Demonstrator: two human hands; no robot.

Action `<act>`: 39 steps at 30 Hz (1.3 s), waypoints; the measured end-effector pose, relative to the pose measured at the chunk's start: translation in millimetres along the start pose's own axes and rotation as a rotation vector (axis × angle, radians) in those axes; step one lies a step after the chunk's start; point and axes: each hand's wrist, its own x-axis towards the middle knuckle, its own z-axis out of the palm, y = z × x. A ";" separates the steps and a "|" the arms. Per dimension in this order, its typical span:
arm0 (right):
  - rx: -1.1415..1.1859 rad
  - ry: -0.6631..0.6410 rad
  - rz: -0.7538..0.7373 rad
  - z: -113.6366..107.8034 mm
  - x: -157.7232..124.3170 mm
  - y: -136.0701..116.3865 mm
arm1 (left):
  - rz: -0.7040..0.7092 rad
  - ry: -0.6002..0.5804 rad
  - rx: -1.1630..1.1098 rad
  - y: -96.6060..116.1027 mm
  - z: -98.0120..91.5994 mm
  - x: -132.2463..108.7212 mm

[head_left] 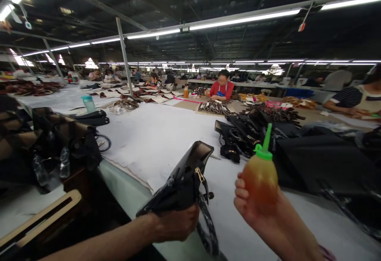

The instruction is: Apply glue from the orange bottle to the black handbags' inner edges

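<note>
Near the table's front edge, my left hand (178,223) is closed on a black handbag (181,185), which tilts up to the right. The bag's tan lining shows at its top, and a gold zip pull (199,174) hangs at its side. A plastic-wrapped handle (206,229) dangles below. To the right, my right hand (253,209) holds up a squeeze bottle (260,181) of amber liquid, its green nozzle pointing upward. The bottle is apart from the bag. My right fingertips show at the bottle's left side; the rest of that grip is partly hidden.
Black handbags (68,138) stand in a row at left, and more black bags (309,162) are heaped at right. A turquoise-lidded cup (88,104) stands on the white table (143,134). Across it, a co-worker in red (222,88) sits by piled straps (216,107).
</note>
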 end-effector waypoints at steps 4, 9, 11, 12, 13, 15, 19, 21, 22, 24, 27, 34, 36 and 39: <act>-0.035 -0.064 -0.027 54.6 49.2 -0.6 | -0.073 0.460 -0.280 1.3 14.7 -5.8; -0.263 -0.171 0.071 91.8 113.0 11.4 | -0.179 0.434 -0.324 0.7 12.6 -21.1; -0.300 -0.149 0.104 95.1 127.2 18.4 | -0.199 0.410 -0.391 2.0 6.9 -32.5; -0.310 -0.139 0.105 95.1 131.0 21.2 | -0.214 0.400 -0.461 3.7 4.2 -39.7; -0.315 -0.132 0.100 94.4 132.9 23.3 | -0.239 0.390 -0.552 6.1 1.8 -47.7; -0.317 -0.125 0.087 92.3 132.7 25.3 | -0.336 0.361 -0.761 10.7 -3.6 -64.1; -0.327 -0.103 0.057 90.3 128.7 26.1 | -0.640 0.398 -1.057 -4.2 -21.8 -81.2; -0.337 -0.097 0.039 91.4 127.6 28.1 | -0.862 0.450 -1.142 -28.8 -31.3 -72.2; -0.343 -0.096 0.029 92.2 127.2 29.5 | -0.973 0.433 -1.168 -42.9 -34.0 -62.9; -0.354 -0.096 0.002 93.3 125.6 32.1 | -1.055 0.306 -1.177 -69.0 -33.2 -38.7; -0.370 -0.098 -0.044 93.0 120.0 31.7 | -1.092 -0.043 -1.194 -93.3 -19.1 -6.6; -0.411 -0.143 0.022 98.1 87.7 8.7 | -0.797 -0.017 -1.185 -119.1 -4.3 -24.5; -0.424 -0.139 0.052 100.5 76.0 4.1 | -0.660 0.062 -1.149 -127.8 -7.0 -37.4; -0.456 -0.123 0.105 98.3 62.8 6.5 | -0.499 0.202 -1.120 -128.2 -5.0 -47.0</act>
